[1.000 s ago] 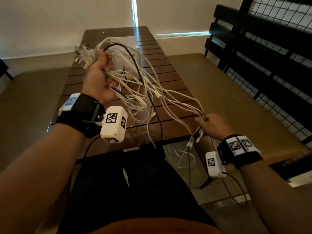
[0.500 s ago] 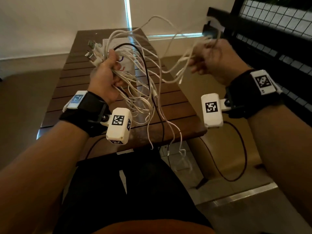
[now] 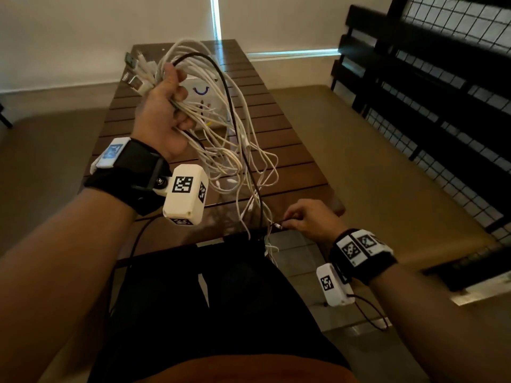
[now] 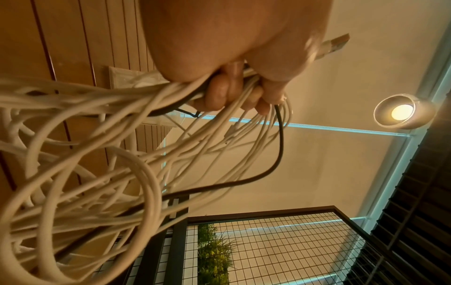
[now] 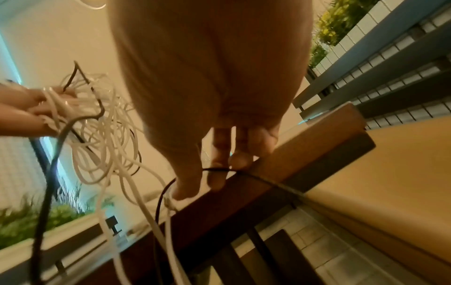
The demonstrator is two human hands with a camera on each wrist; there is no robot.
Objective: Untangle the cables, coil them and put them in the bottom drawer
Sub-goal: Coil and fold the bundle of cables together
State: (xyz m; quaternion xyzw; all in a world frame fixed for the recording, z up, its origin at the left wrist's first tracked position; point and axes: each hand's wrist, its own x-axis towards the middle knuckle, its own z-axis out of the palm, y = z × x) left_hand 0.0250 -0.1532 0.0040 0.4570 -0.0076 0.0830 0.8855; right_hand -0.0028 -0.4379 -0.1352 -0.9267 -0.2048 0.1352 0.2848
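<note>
My left hand point(image 3: 172, 106) is raised over the wooden table point(image 3: 293, 150) and grips a tangled bundle of white cables point(image 3: 229, 158) with one black cable point(image 3: 235, 125) looped through it. Several USB plugs point(image 3: 135, 78) stick out past the thumb. The loops hang down to the table's near edge. There my right hand point(image 3: 286, 223) pinches a white cable end between thumb and fingers. In the left wrist view the left hand's fingers point(image 4: 219, 92) curl round the cables point(image 4: 97, 164). The right wrist view shows my right hand's fingertips point(image 5: 185, 192) on a white connector point(image 5: 171, 202).
A white box with a blue mark point(image 3: 204, 92) stands on the table behind the bundle. A tan cushioned bench point(image 3: 373, 167) runs along the right, backed by black slats and a wire grid point(image 3: 442, 92). My lap in black fabric point(image 3: 221, 299) is under the table's near edge.
My right hand, raised at the upper right with cable loops half a second ago, has dropped to the table's near edge and now pinches a cable end. The left hand keeps its grip.
</note>
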